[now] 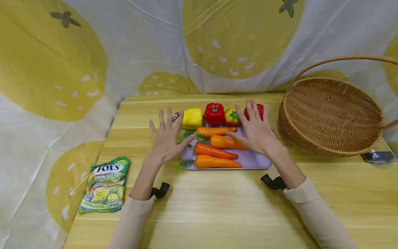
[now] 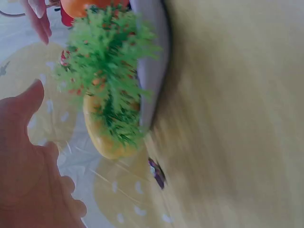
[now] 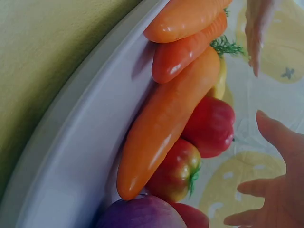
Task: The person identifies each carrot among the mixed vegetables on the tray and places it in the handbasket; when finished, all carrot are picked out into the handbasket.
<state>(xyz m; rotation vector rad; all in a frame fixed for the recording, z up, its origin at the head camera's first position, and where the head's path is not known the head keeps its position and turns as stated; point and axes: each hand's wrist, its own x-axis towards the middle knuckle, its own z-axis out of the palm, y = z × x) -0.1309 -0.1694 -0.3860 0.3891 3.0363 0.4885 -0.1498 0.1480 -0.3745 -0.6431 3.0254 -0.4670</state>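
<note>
A lilac tray (image 1: pixel 256 162) holds several carrots (image 1: pixel 216 162) with green tops and a row of peppers along its far side. The row has a yellow bell pepper (image 1: pixel 192 118), a red bell pepper (image 1: pixel 214 114), a red-and-yellow pepper (image 1: pixel 231 117) and another red one (image 1: pixel 259 111). My left hand (image 1: pixel 166 141), fingers spread, is over the tray's left end and holds nothing. Over the right part my right hand (image 1: pixel 258 133) spreads its fingers, also holding nothing, and hides some of the tray. A round purple vegetable (image 3: pixel 142 214) shows there only in the right wrist view.
A wicker basket (image 1: pixel 332 117) with a tall handle stands at the right, by a clear packet (image 1: pixel 379 155). At the left lies a green Fox's candy bag (image 1: pixel 105 186). One small wrapped candy (image 1: pixel 175 116) sits beside the yellow pepper. A patterned cloth hangs behind the table.
</note>
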